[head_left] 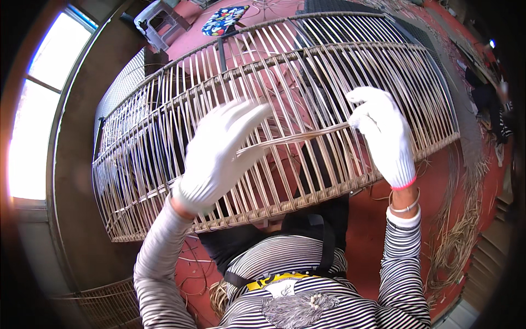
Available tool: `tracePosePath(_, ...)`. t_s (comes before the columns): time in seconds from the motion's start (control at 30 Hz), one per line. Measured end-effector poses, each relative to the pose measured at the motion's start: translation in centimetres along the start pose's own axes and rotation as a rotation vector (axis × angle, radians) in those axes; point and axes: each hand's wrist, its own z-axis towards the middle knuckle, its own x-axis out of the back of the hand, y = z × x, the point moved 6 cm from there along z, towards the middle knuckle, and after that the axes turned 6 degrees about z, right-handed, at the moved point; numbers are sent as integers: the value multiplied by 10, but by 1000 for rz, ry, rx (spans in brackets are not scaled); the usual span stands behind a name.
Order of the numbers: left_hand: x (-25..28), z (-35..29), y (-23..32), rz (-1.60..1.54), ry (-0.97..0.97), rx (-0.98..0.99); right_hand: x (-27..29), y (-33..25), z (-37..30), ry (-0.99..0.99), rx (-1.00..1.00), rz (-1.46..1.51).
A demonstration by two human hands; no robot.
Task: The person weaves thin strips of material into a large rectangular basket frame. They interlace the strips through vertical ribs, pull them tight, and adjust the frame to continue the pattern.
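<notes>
Nearest, at the near edge of the wicker frame (274, 208), sits the person in black-and-white stripes (329, 290), with the frame across their knees. Over its slats, the right hand (381, 129), gloved in white, pinches a few cane strands (307, 135) between thumb and fingers. The strands run leftward along the frame to the left hand (222, 153), its fingers stretched out, though it is blurred and I can't tell whether it grips them. Red floor (372, 230) spreads below the frame, and past its right end lie heaps of cane scraps (457, 247). Off its left end rise a brownish wall (82, 137) and a bright window (33, 142). Beyond its far edge stand a grey plastic stool (170, 27) and a colourful patterned seat (223, 21)
</notes>
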Motion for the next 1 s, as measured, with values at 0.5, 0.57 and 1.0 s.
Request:
tracePosePath(0.5,-9,63,-39,-644,-181,61,-16,13,19,172,110,46)
tracePosePath(0.57,14,23,-83,-233,-55,216,-10,42,18,89,48,-84)
tracePosePath(1.0,-49,-206,-74,298,45,523,-46,213,6,-150,-325,279)
